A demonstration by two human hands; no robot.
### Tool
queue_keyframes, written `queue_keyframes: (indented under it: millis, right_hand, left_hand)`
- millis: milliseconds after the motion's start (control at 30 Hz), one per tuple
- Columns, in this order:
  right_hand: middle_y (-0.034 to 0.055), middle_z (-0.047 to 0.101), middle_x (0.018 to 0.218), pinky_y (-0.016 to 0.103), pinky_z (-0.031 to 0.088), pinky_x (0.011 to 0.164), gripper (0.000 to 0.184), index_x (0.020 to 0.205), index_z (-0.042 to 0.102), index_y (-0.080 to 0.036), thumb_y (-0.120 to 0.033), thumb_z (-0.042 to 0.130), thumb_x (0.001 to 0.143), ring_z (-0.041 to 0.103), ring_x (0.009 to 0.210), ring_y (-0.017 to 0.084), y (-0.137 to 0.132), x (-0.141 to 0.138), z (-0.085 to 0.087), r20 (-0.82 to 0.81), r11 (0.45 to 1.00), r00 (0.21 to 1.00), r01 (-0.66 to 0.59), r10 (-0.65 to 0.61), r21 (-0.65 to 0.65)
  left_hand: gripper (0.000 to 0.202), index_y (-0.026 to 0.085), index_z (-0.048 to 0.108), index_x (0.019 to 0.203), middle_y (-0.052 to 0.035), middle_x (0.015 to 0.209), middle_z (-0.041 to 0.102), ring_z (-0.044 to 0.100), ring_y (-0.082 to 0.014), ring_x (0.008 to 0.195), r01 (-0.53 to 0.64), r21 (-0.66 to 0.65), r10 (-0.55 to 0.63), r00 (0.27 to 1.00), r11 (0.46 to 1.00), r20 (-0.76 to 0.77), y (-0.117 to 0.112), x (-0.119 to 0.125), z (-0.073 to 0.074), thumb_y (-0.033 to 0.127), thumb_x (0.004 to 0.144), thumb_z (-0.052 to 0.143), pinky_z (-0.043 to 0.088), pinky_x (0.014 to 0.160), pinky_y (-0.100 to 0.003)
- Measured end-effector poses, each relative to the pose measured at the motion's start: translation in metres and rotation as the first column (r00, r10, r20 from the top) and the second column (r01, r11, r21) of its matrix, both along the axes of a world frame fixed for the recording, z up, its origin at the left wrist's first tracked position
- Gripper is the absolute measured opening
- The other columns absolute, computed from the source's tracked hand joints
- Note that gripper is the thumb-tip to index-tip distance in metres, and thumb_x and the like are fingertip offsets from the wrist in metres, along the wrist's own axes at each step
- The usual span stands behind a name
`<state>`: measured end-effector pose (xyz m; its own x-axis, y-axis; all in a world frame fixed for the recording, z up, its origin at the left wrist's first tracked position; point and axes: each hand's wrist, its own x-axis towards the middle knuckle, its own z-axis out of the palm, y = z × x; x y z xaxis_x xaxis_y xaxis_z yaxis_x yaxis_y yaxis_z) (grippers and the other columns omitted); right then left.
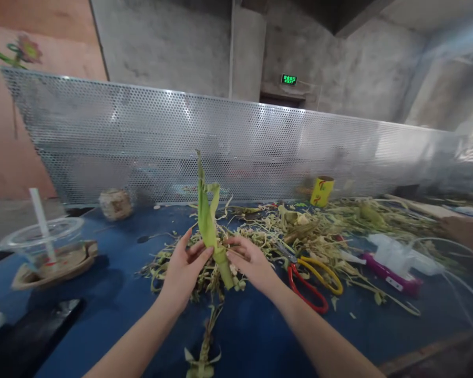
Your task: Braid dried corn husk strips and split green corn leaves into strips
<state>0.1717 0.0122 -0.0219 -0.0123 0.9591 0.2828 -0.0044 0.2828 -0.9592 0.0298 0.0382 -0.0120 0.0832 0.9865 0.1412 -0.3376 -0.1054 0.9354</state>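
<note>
A perforated metal screen (260, 142) runs across the far edge, from nine to three o'clock. Below it the blue tabletop (114, 294) carries a wide pile of dry husks (299, 226), spreading from twelve towards two o'clock. At nine o'clock a clear plastic cup (43, 236) with a white straw sits in a shallow brown tray (63, 265); what the cup holds cannot be told. At the centre the green corn stalk (208, 220) stands upright above the tabletop, its leaf tips at twelve. The left hand (183, 268) pinches the lower stem from the nine o'clock side, its grip closed with thumb and fingertips. The right hand (252, 262) does likewise from three o'clock. Red-and-yellow scissors (292, 269) lie at three o'clock, just beside the right wrist. A yellow cup (321, 190) stands at one o'clock by the screen, its inside hidden.
</note>
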Motion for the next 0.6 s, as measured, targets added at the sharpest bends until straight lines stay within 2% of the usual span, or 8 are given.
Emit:
queue_keyframes:
  millis: [100,233,433,600]
  right_hand:
    - [0.0020,0.062,0.087,0.032,0.043,0.081,0.028,0.084,0.054,-0.019,-0.032,0.066,0.062,0.058,0.088,0.017,-0.0008,0.0029,0.0033,-0.067,0.999,0.997,-0.035,0.032,-0.041]
    - [0.0006,0.064,0.081,0.030,0.045,0.078,0.033,0.085,0.054,-0.019,-0.032,0.069,0.060,0.060,0.081,0.014,-0.0024,0.0011,0.0026,-0.120,0.985,0.985,-0.138,0.126,-0.099]
    - [-0.0002,0.064,0.073,0.030,0.045,0.075,0.034,0.081,0.054,-0.018,-0.035,0.071,0.058,0.061,0.075,0.015,-0.0048,-0.0007,0.0024,-0.091,0.980,0.986,-0.151,0.140,-0.132]
    - [-0.0002,0.062,0.071,0.030,0.045,0.074,0.030,0.082,0.056,-0.017,-0.042,0.063,0.066,0.060,0.072,0.014,-0.0077,-0.0011,0.0058,-0.018,0.976,0.983,-0.186,0.185,-0.117]
  left_hand:
    - [0.081,0.017,0.028,0.128,-0.0027,0.084,0.066,0.063,-0.0132,0.078,-0.011,0.000,0.011,1.000,1.000,0.017,-0.0007,-0.0003,0.0016,0.017,0.059,0.071,0.047,0.082,-0.030]
    - [0.082,0.014,0.031,0.124,-0.0012,0.077,0.065,0.063,-0.0135,0.072,-0.040,0.031,0.040,0.999,0.999,-0.018,-0.0053,-0.0006,0.0065,0.016,0.055,0.074,0.050,0.072,-0.028]
    - [0.082,0.012,0.031,0.124,0.0013,0.069,0.062,0.061,-0.0124,0.066,-0.052,0.057,0.057,0.995,0.997,-0.087,-0.0091,-0.0009,0.0088,0.021,0.055,0.074,0.050,0.065,-0.025]
    - [0.079,0.012,0.031,0.124,0.0034,0.063,0.059,0.060,-0.0137,0.059,-0.057,0.085,0.070,0.985,0.995,-0.161,-0.0086,-0.0013,0.0090,0.024,0.057,0.072,0.050,0.059,-0.027]
